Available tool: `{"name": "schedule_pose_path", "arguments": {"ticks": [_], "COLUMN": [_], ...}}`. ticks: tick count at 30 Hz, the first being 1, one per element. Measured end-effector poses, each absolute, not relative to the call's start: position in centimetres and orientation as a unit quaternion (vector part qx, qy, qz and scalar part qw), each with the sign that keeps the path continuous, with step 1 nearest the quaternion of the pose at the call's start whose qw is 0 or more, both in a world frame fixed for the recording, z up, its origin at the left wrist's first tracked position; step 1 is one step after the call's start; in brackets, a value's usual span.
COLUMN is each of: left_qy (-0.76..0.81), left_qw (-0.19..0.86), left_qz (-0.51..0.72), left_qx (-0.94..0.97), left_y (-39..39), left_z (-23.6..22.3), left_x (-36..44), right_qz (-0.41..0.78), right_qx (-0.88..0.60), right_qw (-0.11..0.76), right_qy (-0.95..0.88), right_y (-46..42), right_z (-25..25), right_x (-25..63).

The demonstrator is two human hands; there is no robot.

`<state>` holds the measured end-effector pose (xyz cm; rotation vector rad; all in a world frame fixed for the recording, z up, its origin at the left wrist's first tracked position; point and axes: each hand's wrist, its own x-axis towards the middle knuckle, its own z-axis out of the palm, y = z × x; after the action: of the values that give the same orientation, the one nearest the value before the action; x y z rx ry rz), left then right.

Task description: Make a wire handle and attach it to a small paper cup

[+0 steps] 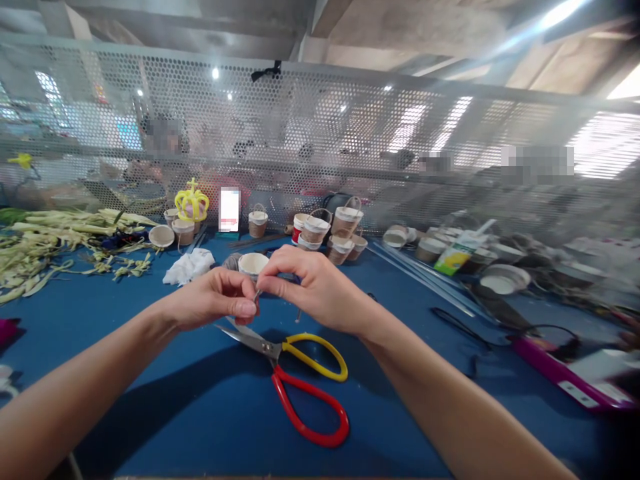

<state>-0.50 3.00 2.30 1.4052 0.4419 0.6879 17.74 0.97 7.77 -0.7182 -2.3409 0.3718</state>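
My left hand (220,300) is closed, its thumb and fingers pinching a thin greyish strand (257,295). From the other side my right hand (305,287) pinches the same strand, so the fingertips of both hands almost meet. Whether it is wire or cord I cannot tell. Just behind the fingers stands a small white-rimmed cup (253,263), partly covered by them. A grey ball of yarn (232,261) sits left of that cup. Below my hands lies a pair of scissors (270,348), blades partly spread, with one yellow and one red handle loop.
Several small handled buckets (316,230) stand along the back by a perforated metal screen (320,120). Pale plant strips (75,230) and a crumpled white cloth (189,267) lie left. A phone (229,209) stands upright. At right are clear rods (425,277) and a purple object (560,370).
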Motion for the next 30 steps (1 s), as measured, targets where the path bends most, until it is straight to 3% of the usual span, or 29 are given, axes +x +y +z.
{"name": "schedule_pose_path", "arguments": {"ticks": [6,13,17,21,25,30], "left_qy": [0.202,0.176,0.179,0.204,0.269,0.355], "left_qw": [0.671,0.678,0.687,0.671,0.586,0.537], "left_qz": [0.3,0.383,0.37,0.333,0.302,0.28], "left_qx": [0.647,0.602,0.599,0.63,0.702,0.712], "left_y": [2.8,2.7,3.0,3.4,3.2,2.3], "left_z": [2.7,2.3,1.5,2.4,4.0,4.3], "left_x": [-0.9,-1.0,-1.4,-1.8,-0.7,1.3], "right_qz": [0.206,0.462,0.563,0.565,0.549,0.614], "right_qx": [-0.292,-0.34,-0.328,-0.341,-0.383,-0.38], "right_qw": [0.338,0.394,0.432,0.422,0.351,0.334], "right_qy": [-0.871,-0.717,-0.623,-0.621,-0.655,-0.605], "right_y": [0.5,0.4,0.2,-0.2,-0.4,-0.4], "right_z": [8.0,6.6,5.0,4.5,4.6,4.0], "right_x": [17.6,19.0,19.5,19.2,19.0,19.2]}}
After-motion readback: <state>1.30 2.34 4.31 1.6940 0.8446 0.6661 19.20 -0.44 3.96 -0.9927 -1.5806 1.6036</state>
